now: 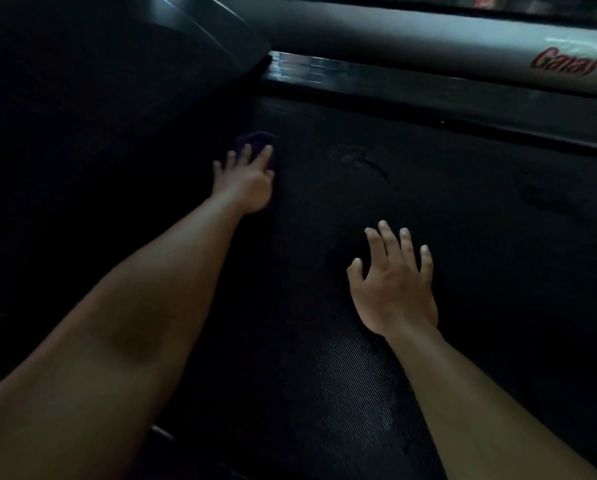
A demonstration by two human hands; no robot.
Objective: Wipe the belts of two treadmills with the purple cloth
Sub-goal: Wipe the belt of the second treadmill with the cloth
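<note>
Purple cloth [252, 140] sits far up the belt [428, 202] beside the motor cover [117, 64], under my left hand [246, 183], fingers straight, pressing. Right hand [392, 285] splayed, holding nothing. I'd use even pressure and long overlapping strokes.

Left hand [246, 183] far forward, fingers [264, 156] extended, palm down; right hand [392, 285] nearer, fingers splayed.

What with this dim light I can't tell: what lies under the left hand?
The purple cloth on the belt; only its edges show, the left hand covers the rest.
</note>
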